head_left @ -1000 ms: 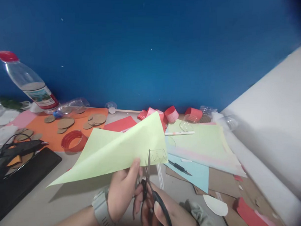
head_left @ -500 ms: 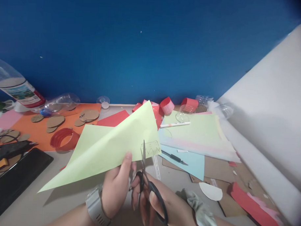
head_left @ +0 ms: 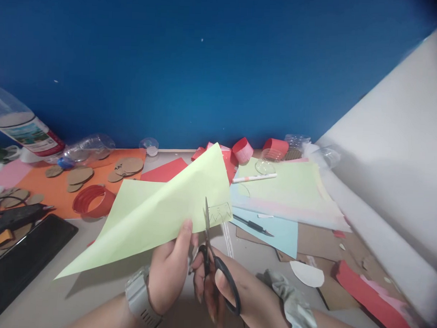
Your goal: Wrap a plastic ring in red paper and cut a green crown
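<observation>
A large light green paper sheet, partly folded over, is pinched by my left hand, thumb on top near its lower edge. Pencil lines forming a zigzag inside a box mark its right corner. My right hand has its fingers in the black handles of the scissors. The blades point away from me, over the sheet just left of the drawn box, and look nearly closed.
Cardboard discs and a red ring lie on orange paper at left, near a glue gun and black tray. A marker, craft knife and cardboard scraps are at right. Plastic bottles stand at back left.
The scissors have shifted slightly left along the sheet, and their blades look closer together. My left hand keeps its grip on the paper.
</observation>
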### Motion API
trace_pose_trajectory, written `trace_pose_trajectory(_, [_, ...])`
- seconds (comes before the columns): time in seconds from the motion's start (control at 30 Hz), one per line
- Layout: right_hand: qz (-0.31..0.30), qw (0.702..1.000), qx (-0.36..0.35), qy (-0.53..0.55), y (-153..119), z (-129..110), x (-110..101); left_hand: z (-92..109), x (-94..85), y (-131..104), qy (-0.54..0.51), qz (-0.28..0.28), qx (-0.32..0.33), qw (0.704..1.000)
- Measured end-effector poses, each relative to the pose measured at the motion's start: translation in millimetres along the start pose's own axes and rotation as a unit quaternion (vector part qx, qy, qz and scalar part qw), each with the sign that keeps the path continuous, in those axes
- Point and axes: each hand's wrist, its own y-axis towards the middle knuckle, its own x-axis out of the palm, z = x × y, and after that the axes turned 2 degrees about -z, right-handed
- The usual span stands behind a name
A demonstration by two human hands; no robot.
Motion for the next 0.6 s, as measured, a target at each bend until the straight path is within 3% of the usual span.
trace_pose_trajectory(0.3, [0.014, 1.000, -0.016, 0.021, 3, 10, -1, -11, -5.7, 6, 0.097, 0.058, 0.067, 0.991])
trace_pose_trajectory(0.47, [0.014, 0.999, -0.045, 0.005, 3, 9, 0, -12, -6.5, 7, 0.086, 0.053, 0.067, 0.993])
trace_pose_trajectory(0.6, [0.010, 0.999, -0.020, 0.025, 1, 3, 2, -12, -7.0, 7, 0.097, 0.051, 0.095, 0.989])
